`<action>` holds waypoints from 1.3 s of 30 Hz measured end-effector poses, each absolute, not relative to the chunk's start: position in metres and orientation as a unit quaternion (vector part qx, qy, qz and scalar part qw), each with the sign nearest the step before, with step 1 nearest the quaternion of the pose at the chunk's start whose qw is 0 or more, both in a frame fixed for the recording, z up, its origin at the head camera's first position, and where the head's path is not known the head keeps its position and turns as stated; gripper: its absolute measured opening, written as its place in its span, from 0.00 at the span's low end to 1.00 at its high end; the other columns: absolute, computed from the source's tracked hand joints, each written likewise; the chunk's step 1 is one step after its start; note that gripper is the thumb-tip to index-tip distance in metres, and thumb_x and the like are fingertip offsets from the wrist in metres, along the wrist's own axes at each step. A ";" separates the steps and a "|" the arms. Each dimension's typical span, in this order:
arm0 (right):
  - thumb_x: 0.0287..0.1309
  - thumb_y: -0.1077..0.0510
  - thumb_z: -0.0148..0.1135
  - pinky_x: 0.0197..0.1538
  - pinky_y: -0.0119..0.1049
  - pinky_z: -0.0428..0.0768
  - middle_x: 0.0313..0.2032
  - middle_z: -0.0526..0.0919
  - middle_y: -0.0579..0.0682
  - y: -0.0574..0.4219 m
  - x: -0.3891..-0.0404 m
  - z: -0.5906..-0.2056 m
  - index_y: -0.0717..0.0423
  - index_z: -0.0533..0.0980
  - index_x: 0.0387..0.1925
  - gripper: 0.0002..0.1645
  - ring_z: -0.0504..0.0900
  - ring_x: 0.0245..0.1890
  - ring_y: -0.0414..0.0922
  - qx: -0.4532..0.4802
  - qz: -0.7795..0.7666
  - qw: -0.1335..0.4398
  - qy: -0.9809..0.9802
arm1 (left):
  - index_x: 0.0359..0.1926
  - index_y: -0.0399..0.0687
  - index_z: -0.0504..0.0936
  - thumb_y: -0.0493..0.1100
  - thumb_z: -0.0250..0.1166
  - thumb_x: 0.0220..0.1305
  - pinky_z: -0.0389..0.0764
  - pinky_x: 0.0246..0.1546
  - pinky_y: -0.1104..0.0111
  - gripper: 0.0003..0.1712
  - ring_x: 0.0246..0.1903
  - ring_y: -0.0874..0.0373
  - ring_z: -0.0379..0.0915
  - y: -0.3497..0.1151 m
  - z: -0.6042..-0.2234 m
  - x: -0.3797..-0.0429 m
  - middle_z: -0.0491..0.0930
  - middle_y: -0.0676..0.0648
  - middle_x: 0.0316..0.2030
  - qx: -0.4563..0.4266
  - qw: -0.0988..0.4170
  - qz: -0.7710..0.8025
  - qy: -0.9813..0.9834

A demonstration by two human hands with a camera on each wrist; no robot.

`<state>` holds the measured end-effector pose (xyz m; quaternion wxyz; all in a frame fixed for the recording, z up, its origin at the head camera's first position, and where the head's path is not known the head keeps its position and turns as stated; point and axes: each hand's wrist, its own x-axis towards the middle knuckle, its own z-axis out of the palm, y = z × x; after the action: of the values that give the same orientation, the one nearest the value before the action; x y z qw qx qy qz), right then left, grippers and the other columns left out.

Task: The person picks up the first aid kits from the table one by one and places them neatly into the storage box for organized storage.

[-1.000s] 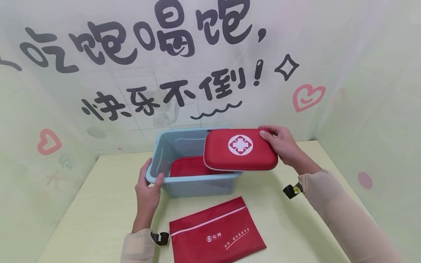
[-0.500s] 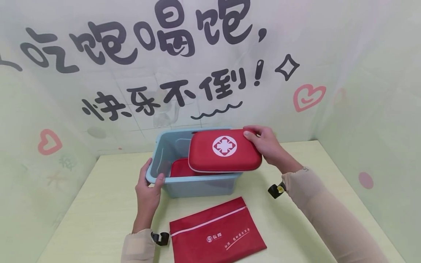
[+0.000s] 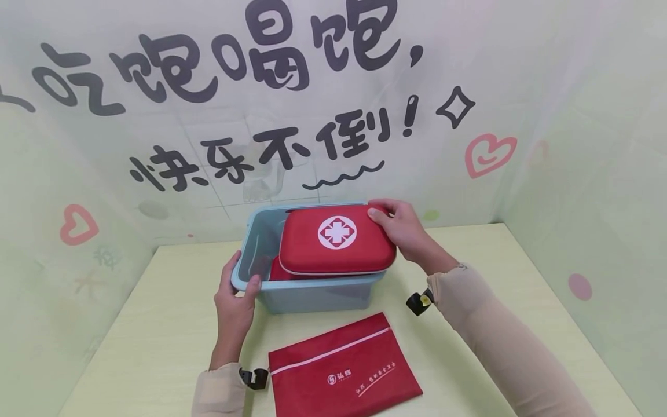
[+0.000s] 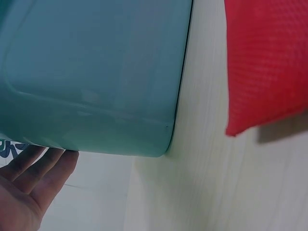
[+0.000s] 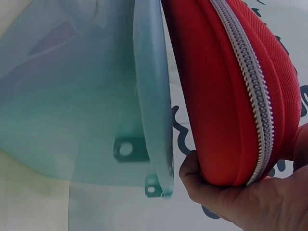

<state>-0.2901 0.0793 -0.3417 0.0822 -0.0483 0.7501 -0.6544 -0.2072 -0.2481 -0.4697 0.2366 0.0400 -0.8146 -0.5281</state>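
Note:
My right hand grips the right end of a red zippered first-aid case with a white cross emblem. In the right wrist view the case stands just above the bin's rim, a narrow gap between them. The light blue plastic bin sits upright on the table. At its left front corner my left hand holds the rim, thumb in front; in the left wrist view its fingers lie against the bin's wall. Another red item inside the bin is mostly covered by the case.
A flat red zippered pouch with white lettering lies on the pale table in front of the bin. Behind the table hangs a wall covering with dark lettering and hearts.
My right hand has carried the first-aid case leftward, from beyond the bin's right side to over the bin. My left hand and the bin have stayed in place.

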 end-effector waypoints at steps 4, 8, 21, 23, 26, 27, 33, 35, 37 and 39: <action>0.70 0.59 0.57 0.47 0.42 0.84 0.61 0.73 0.57 0.071 -0.291 -0.341 0.58 0.67 0.70 0.29 0.79 0.53 0.54 -0.043 -0.656 0.077 0.750 | 0.75 0.63 0.61 0.45 0.64 0.68 0.75 0.54 0.67 0.38 0.63 0.49 0.67 -0.248 -0.471 -0.207 0.68 0.47 0.68 0.036 0.244 -0.525 -0.814; 0.70 0.59 0.57 0.49 0.42 0.84 0.61 0.73 0.57 0.064 -0.291 -0.342 0.58 0.68 0.69 0.28 0.78 0.54 0.54 -0.039 -0.659 0.076 0.748 | 0.75 0.63 0.61 0.45 0.64 0.68 0.76 0.55 0.64 0.38 0.63 0.50 0.67 -0.249 -0.472 -0.208 0.68 0.47 0.68 0.033 0.246 -0.525 -0.814; 0.70 0.60 0.57 0.49 0.40 0.84 0.58 0.75 0.57 0.051 -0.294 -0.348 0.60 0.69 0.68 0.27 0.79 0.51 0.53 -0.028 -0.656 0.062 0.752 | 0.75 0.50 0.60 0.42 0.64 0.68 0.69 0.48 0.87 0.38 0.64 0.43 0.65 -0.242 -0.458 -0.200 0.67 0.39 0.68 0.030 0.238 -0.542 -0.805; 0.70 0.60 0.57 0.49 0.39 0.84 0.58 0.75 0.57 0.050 -0.295 -0.349 0.60 0.68 0.68 0.27 0.78 0.51 0.53 -0.031 -0.653 0.059 0.754 | 0.75 0.46 0.60 0.41 0.63 0.68 0.69 0.48 0.87 0.37 0.64 0.42 0.66 -0.237 -0.449 -0.195 0.67 0.38 0.68 0.028 0.238 -0.542 -0.805; 0.69 0.61 0.58 0.50 0.40 0.83 0.58 0.74 0.57 0.049 -0.295 -0.350 0.61 0.69 0.68 0.27 0.77 0.52 0.53 -0.037 -0.653 0.059 0.755 | 0.75 0.43 0.60 0.41 0.62 0.69 0.68 0.49 0.87 0.37 0.63 0.40 0.66 -0.232 -0.440 -0.190 0.67 0.36 0.67 0.023 0.240 -0.541 -0.805; 0.69 0.61 0.58 0.51 0.41 0.83 0.59 0.74 0.57 0.049 -0.295 -0.350 0.61 0.69 0.68 0.27 0.77 0.53 0.53 -0.039 -0.653 0.059 0.754 | 0.75 0.44 0.60 0.40 0.62 0.69 0.68 0.50 0.86 0.36 0.62 0.40 0.66 -0.232 -0.439 -0.190 0.67 0.36 0.67 0.024 0.240 -0.542 -0.805; 0.69 0.64 0.56 0.62 0.46 0.76 0.64 0.71 0.58 0.053 -0.292 -0.351 0.60 0.68 0.68 0.27 0.72 0.64 0.55 -0.066 -0.648 0.050 0.757 | 0.75 0.48 0.60 0.42 0.62 0.69 0.70 0.52 0.78 0.37 0.62 0.42 0.67 -0.231 -0.438 -0.188 0.68 0.38 0.67 0.031 0.230 -0.541 -0.808; 0.69 0.63 0.57 0.63 0.46 0.74 0.65 0.71 0.57 0.055 -0.291 -0.352 0.59 0.67 0.69 0.28 0.70 0.66 0.54 -0.074 -0.642 0.048 0.762 | 0.75 0.49 0.60 0.43 0.62 0.69 0.71 0.51 0.79 0.37 0.63 0.43 0.67 -0.231 -0.438 -0.188 0.68 0.39 0.67 0.034 0.227 -0.540 -0.809; 0.69 0.63 0.57 0.64 0.47 0.73 0.66 0.70 0.56 0.057 -0.291 -0.353 0.59 0.67 0.69 0.28 0.69 0.67 0.54 -0.078 -0.639 0.050 0.764 | 0.76 0.50 0.60 0.43 0.62 0.69 0.70 0.49 0.82 0.37 0.63 0.43 0.67 -0.233 -0.442 -0.191 0.68 0.39 0.67 0.035 0.227 -0.541 -0.809; 0.69 0.62 0.57 0.64 0.47 0.72 0.66 0.70 0.56 0.060 -0.290 -0.354 0.59 0.66 0.69 0.29 0.69 0.67 0.55 -0.081 -0.637 0.051 0.765 | 0.76 0.52 0.60 0.43 0.63 0.68 0.70 0.49 0.81 0.38 0.63 0.44 0.66 -0.237 -0.449 -0.195 0.67 0.40 0.68 0.037 0.228 -0.540 -0.810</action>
<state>-0.2905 0.0596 -0.3537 0.0508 -0.0808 0.7647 -0.6372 -0.1946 -0.2369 -0.4489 0.2280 0.0367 -0.8097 -0.5395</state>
